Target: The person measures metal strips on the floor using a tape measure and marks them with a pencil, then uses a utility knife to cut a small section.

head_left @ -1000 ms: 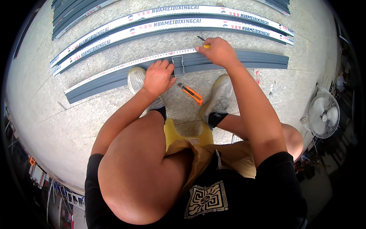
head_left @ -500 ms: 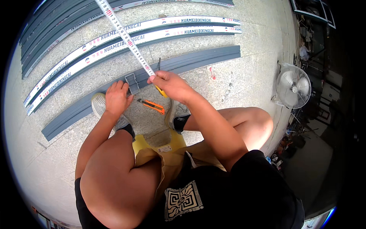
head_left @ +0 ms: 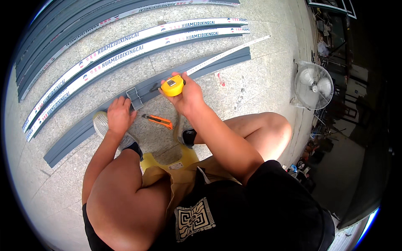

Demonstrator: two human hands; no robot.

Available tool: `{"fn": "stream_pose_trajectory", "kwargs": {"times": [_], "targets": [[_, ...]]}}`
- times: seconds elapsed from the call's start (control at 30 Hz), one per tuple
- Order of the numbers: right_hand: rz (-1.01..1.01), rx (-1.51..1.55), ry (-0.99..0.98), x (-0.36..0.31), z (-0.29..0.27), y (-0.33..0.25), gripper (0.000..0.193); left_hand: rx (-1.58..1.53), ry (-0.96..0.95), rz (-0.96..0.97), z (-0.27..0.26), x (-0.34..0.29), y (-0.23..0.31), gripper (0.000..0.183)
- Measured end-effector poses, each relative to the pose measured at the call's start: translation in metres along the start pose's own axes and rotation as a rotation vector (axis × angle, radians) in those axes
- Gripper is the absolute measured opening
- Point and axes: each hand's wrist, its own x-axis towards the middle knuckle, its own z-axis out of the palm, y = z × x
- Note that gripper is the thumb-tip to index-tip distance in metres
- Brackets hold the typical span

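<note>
My right hand (head_left: 189,95) holds a yellow tape measure (head_left: 172,85), case face up, above the grey profile strips (head_left: 75,143). Its white blade (head_left: 229,53) runs out toward the far right, over the strips. My left hand (head_left: 119,115) is closed over the strips' near side, fingers bent on top and thumb apart. Beside its fingertips a short hollow grey profile section (head_left: 135,99) stands on the strips. A small dark piece (head_left: 154,87) lies between that section and the tape case. An orange utility knife (head_left: 158,121) rests on the floor between my shoes.
Long profiles with white printed film (head_left: 125,57) lie across the floor farther away, with more grey profiles (head_left: 63,37) stacked at the far left. A fan (head_left: 315,87) stands at the right, before dark clutter. A yellow stool (head_left: 187,155) is under me.
My right hand has turned the tape measure, so its case now faces up. The blade swung from the far left to the far right. My left hand stays on the strips.
</note>
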Motion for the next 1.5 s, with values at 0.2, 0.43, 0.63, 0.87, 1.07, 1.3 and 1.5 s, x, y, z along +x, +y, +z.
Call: {"fn": "stream_pose_trajectory", "kwargs": {"times": [0.2, 0.43, 0.63, 0.87, 1.07, 1.3, 1.5], "targets": [[0.089, 0.111, 0.046, 0.004, 0.014, 0.018, 0.043, 0.004, 0.005, 0.015, 0.001, 0.0, 0.002, 0.044], [0.184, 0.164, -0.014, 0.005, 0.032, 0.06, 0.042, 0.007, 0.006, 0.003, 0.0, -0.001, 0.004, 0.044], [0.174, 0.195, -0.005, 0.006, 0.035, 0.07, 0.043, 0.0, 0.007, 0.001, -0.001, -0.001, 0.007, 0.048], [0.181, 0.192, 0.03, 0.009, 0.035, 0.072, 0.041, -0.002, -0.005, -0.01, -0.003, 0.0, 0.006, 0.047], [0.177, 0.166, 0.035, 0.013, 0.035, 0.069, 0.044, -0.006, -0.002, -0.002, -0.003, 0.003, 0.006, 0.047], [0.201, 0.155, 0.038, 0.016, 0.037, 0.07, 0.043, -0.008, -0.004, -0.007, -0.004, 0.005, 0.004, 0.047], [0.209, 0.213, 0.038, 0.023, 0.036, 0.072, 0.042, -0.007, 0.011, 0.002, -0.002, 0.006, 0.005, 0.046]]}}
